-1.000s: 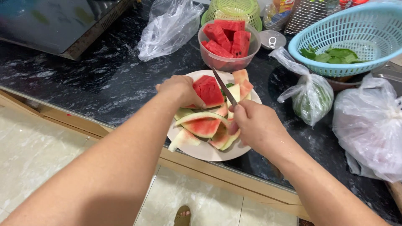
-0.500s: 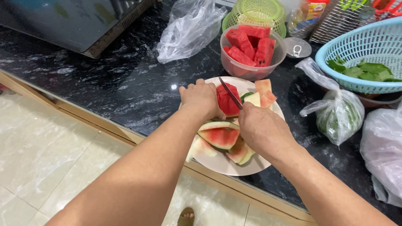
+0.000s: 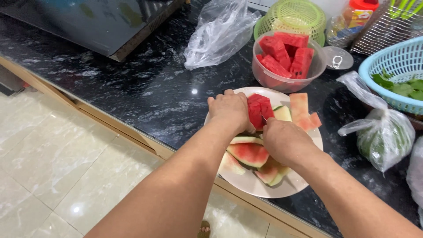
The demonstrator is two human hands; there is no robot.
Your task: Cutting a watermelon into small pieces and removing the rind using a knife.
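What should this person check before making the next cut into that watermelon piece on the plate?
1. Left hand steadies the watermelon piece: ok.
2. Right hand grips the knife: ok; the blade is almost wholly hidden.
3. Left fingers clear of the blade: cannot tell.
4. White plate fully on the counter: not ok, its near rim sits at the counter's edge.
5. Room in the clear bowl for more pieces: cannot tell, it looks nearly full.

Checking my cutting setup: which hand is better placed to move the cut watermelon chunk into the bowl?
Left, probably. The left hand already rests on the chunk; the right hand is busy with the knife. The bowl sits just beyond.
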